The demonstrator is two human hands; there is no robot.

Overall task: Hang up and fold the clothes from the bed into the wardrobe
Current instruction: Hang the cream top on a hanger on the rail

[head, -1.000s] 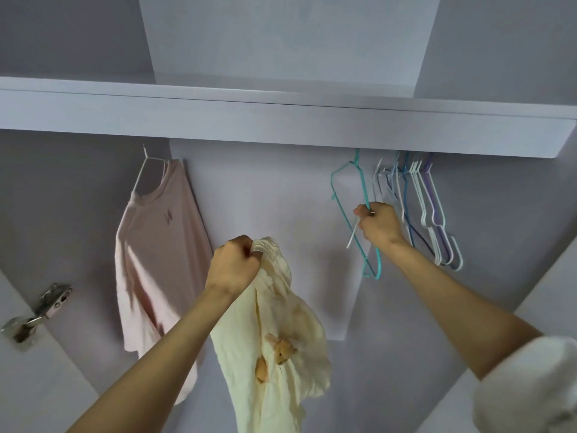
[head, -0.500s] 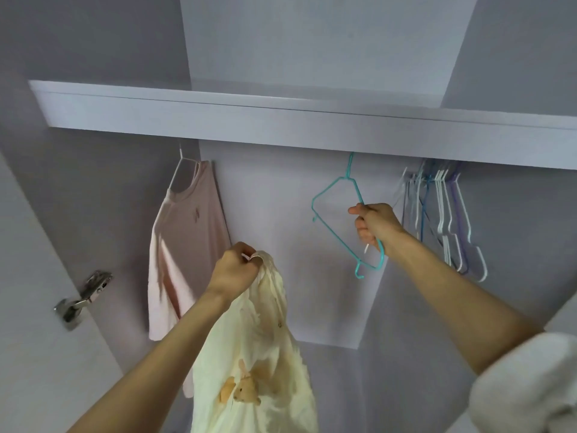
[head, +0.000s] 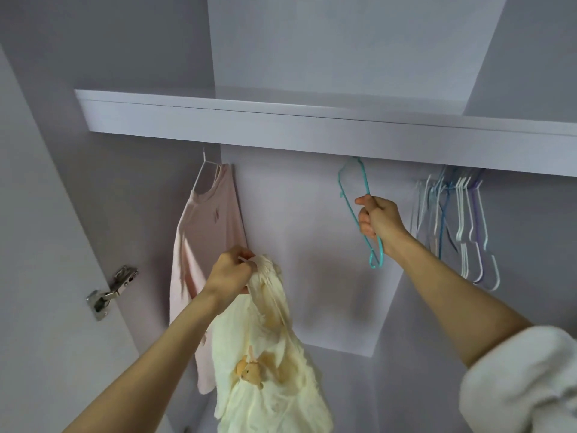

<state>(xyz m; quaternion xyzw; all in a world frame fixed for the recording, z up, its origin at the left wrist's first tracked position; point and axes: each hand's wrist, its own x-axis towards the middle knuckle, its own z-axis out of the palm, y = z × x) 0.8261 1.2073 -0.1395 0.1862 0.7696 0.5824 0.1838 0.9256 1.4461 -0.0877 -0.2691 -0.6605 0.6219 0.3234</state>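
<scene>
Both arms reach up into the wardrobe. At seven o'clock my left hand [head: 229, 275] pinches the cream garment [head: 268, 370] in curled fingers; at two o'clock my right hand [head: 379, 218] grips the teal hanger [head: 354, 195].

The light is soft and rather dim, with weak shadows on the wardrobe's back wall [head: 312, 245], slight blur and bent lines at the edges.

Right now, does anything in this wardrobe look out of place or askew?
Nothing looks damaged. The teal hanger is tilted off plumb, only because the right hand grips it. The yellow garment hangs bunched from the left hand, not yet on a hanger.
</scene>
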